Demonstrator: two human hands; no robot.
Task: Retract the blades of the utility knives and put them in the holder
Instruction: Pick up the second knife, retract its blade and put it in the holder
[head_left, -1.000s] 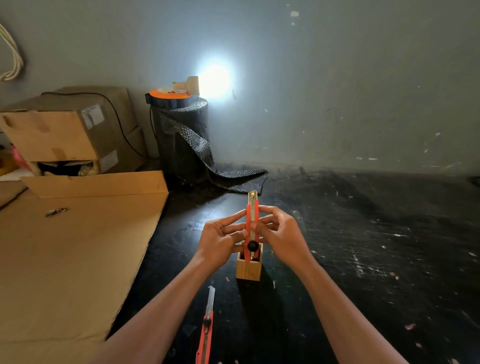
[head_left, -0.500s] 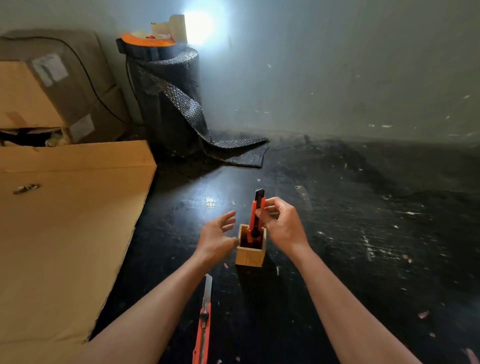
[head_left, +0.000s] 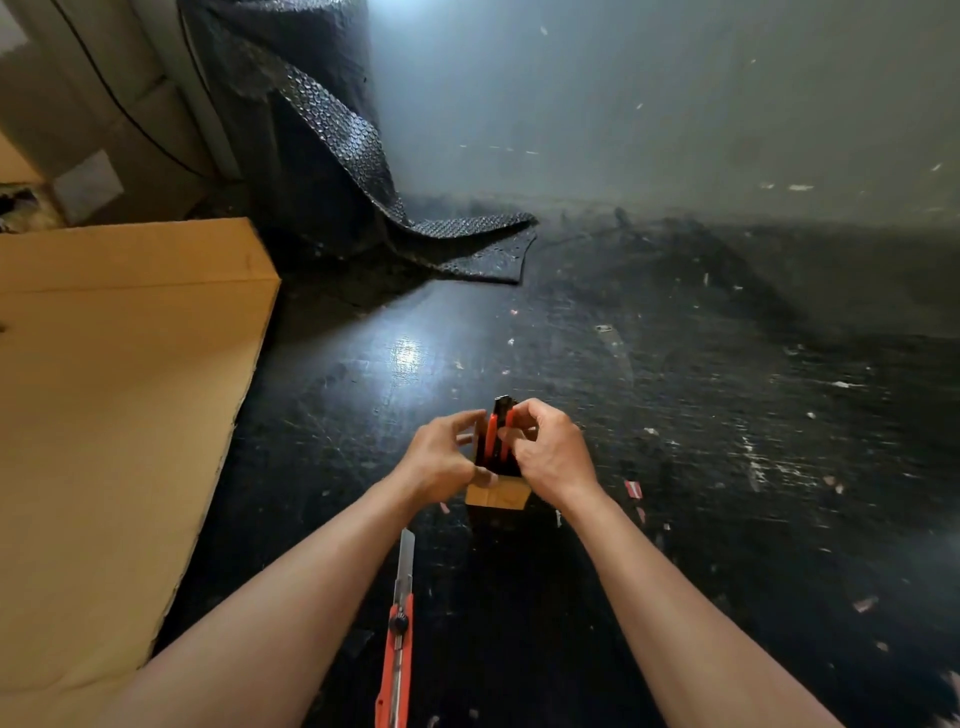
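One utility knife (head_left: 497, 435) standing in holder (head_left: 497, 493), right hand (head_left: 551, 453) pinching it, left hand (head_left: 440, 458) loosely open alongside. Second knife (head_left: 397, 639) on floor (head_left: 727, 467), blade out.

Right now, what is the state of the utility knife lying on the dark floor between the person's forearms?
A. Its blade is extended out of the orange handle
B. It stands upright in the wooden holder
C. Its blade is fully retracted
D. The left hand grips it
A: the knife on the floor shows bare metal blade past its orange handle, and it lies untouched while both hands are up at the wooden holder.
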